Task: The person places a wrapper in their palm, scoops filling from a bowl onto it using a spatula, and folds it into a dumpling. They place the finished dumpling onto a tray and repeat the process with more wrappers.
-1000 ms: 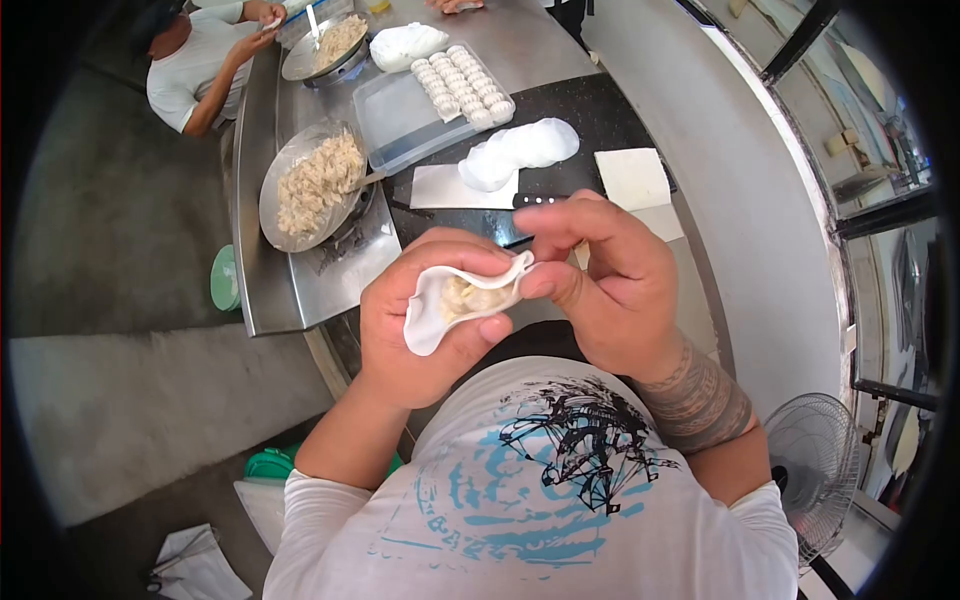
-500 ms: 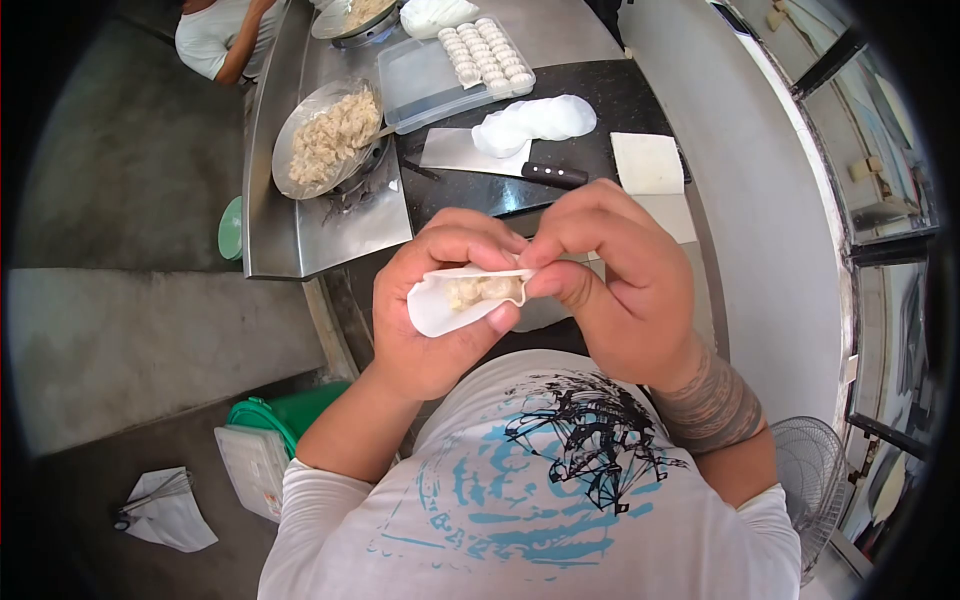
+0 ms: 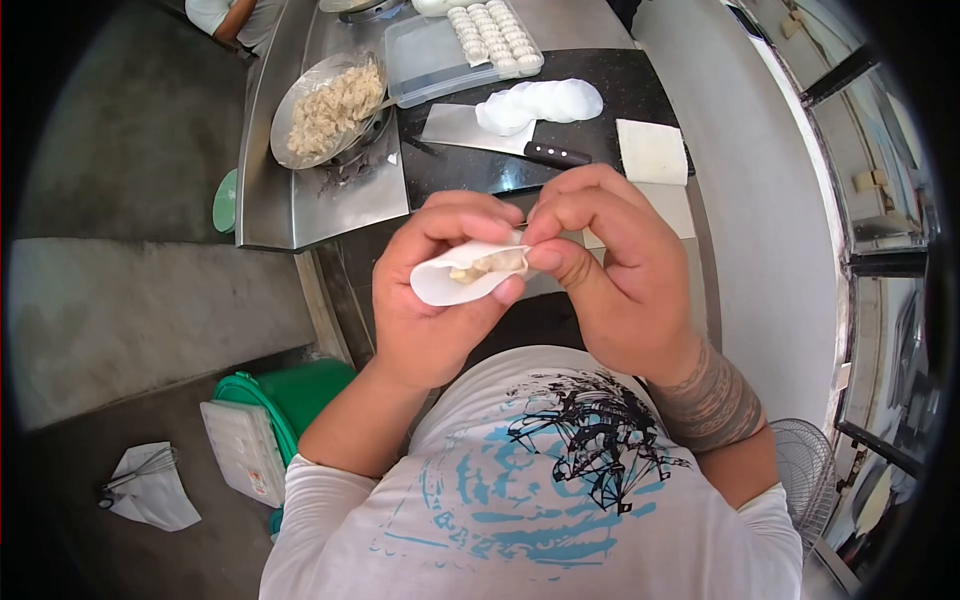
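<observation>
A dumpling [image 3: 440, 284] with a thin white round wrapper is held in front of my chest, folded around pale filling [image 3: 492, 265]. My left hand [image 3: 425, 300] cradles it, with the thumb below and the fingers along the far edge. The thumb and forefinger of my right hand [image 3: 620, 260] pinch the wrapper's right end. At its left end the wrapper gapes, and the filling shows. Beyond my hands, overlapping wrappers [image 3: 545, 103] lie partly on the blade of a cleaver [image 3: 470, 128] with a dark handle [image 3: 557, 154].
A bowl of filling [image 3: 335, 110] stands at the left on the steel counter [image 3: 350, 215]. Behind is a clear plastic tray [image 3: 425, 60] with rows of finished dumplings [image 3: 497, 35]. A folded cloth-like white square [image 3: 652, 152] lies right. A green bin [image 3: 300, 390] is at lower left; another person's arm [image 3: 235, 20] shows top left.
The wrapper's open left side has drawn narrower, so less filling shows. Both hands keep hold of the dumpling. The view has shifted slightly, moving the counter up in the picture.
</observation>
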Demonstrator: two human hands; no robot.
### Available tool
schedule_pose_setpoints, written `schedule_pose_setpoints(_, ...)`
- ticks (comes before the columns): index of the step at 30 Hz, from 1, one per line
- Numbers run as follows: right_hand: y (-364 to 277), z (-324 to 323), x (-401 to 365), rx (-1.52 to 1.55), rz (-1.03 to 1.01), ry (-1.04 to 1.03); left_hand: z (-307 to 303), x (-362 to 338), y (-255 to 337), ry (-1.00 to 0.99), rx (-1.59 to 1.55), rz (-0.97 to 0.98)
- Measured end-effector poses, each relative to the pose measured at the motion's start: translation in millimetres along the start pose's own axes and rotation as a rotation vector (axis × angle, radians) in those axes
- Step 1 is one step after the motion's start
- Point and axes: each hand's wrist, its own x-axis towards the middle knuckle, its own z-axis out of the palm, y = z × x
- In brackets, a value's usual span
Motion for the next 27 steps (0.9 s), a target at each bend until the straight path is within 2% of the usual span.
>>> schedule_pose_setpoints(4, 1, 10, 3, -0.053, 0.004, -0.035, -2, -11, -7, 0.15, -0.171, -0.001)
schedule_pose_setpoints(7, -2, 18, 8, -0.101, -0.016, -0.027, -20, -14, 0, 0.098, -0.154, -0.152)
schedule_pose_setpoints(9, -5, 33, 13, 0.017, 0.039, 0.074, -34, -11, 0, 0.026, -0.112, -0.14)
schedule_pose_setpoints(11, -4, 41, 18, 0.059, 0.077, 0.084, -49, -4, -4, -0.072, -0.033, -0.041)
schedule_pose_setpoints(14, 1, 47, 28, -0.002, 0.097, 0.0, -58, 1, -6, -0.007, 0.016, 0.021)
schedule_pose_setpoints(17, 4, 57, 38, -0.07, 0.094, 0.004, -58, -1, -4, 0.151, -0.197, -0.065)
schedule_pose_setpoints(20, 4, 75, 49, -0.043, 0.12, 0.052, -84, 2, -2, 0.079, -0.251, -0.17)
schedule_pose_setpoints(22, -1, 87, 55, 0.081, 0.203, 0.116, -102, 11, -3, -0.01, -0.197, -0.149)
schedule_pose_setpoints(23, 3, 87, 60, 0.01, 0.173, 0.072, -111, 16, -4, -0.049, -0.15, -0.124)
schedule_pose_setpoints(25, 13, 88, 69, -0.131, 0.113, -0.015, -120, 24, -5, -0.043, -0.153, -0.098)
schedule_pose_setpoints(27, 16, 96, 77, -0.148, 0.122, -0.01, -122, 29, -5, 0.044, -0.252, -0.094)
